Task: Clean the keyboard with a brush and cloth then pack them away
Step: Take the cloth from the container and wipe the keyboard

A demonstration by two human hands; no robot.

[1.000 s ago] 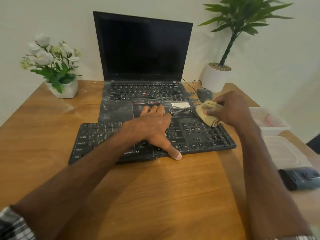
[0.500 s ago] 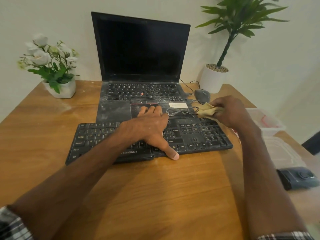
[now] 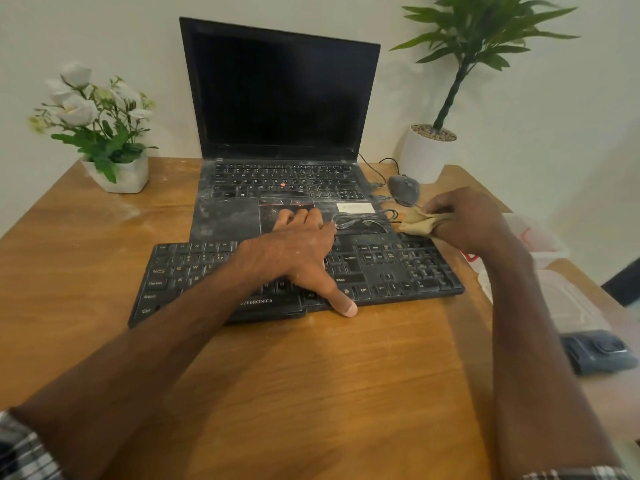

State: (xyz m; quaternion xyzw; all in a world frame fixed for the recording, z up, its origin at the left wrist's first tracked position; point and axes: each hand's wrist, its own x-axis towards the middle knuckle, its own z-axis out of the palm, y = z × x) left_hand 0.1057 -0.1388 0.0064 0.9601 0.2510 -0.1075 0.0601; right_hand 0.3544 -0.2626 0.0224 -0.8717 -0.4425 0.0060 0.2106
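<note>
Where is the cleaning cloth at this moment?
In the head view, the tan cloth is bunched in the right hand at the keyboard's far right corner, just in front of the mouse.
</note>
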